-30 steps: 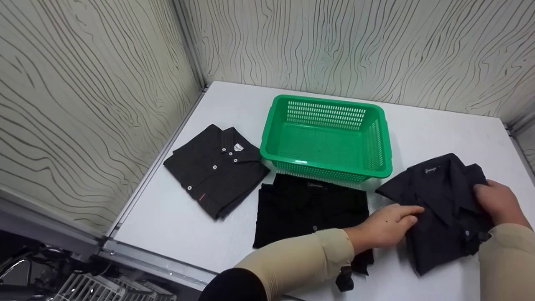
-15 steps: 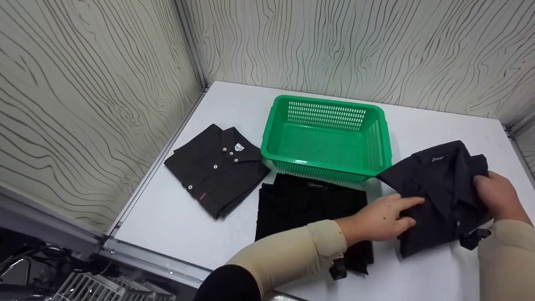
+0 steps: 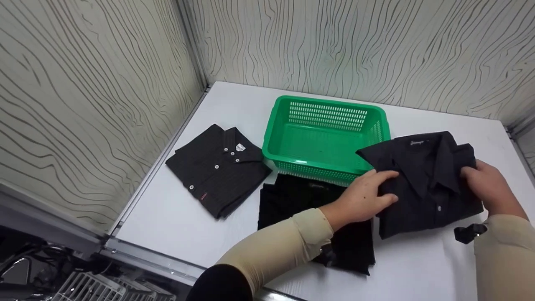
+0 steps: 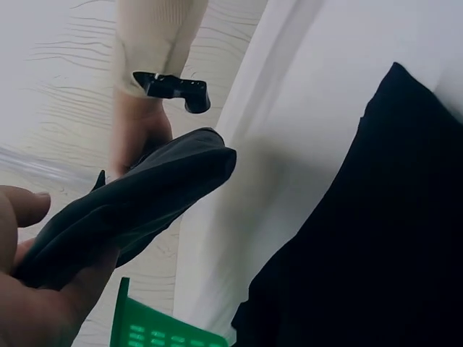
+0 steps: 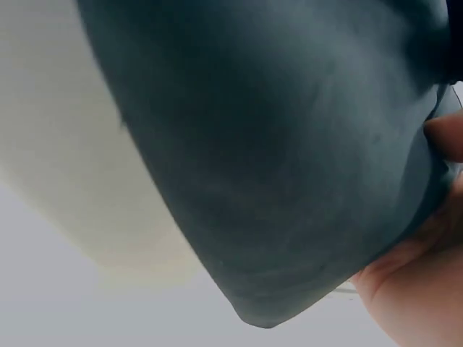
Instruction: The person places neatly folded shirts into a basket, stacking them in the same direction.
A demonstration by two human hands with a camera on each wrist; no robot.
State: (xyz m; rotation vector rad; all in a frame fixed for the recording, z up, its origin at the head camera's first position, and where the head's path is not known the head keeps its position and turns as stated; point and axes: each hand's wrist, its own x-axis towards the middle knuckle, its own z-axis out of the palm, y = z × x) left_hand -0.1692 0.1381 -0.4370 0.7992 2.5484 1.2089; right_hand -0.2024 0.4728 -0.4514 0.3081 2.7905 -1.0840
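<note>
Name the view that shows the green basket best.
The head view: it shows the green basket nearly whole, inside included, one corner behind the held shirt. The left wrist view catches only a piece at its bottom edge; the right wrist view shows none.

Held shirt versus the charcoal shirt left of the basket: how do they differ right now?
The held shirt is gripped by the left hand and right hand, raised off the table; the charcoal shirt lies on it. The held shirt has pale neck lettering; the charcoal shirt has a white neck label. Both are dark, folded and collared.
</note>
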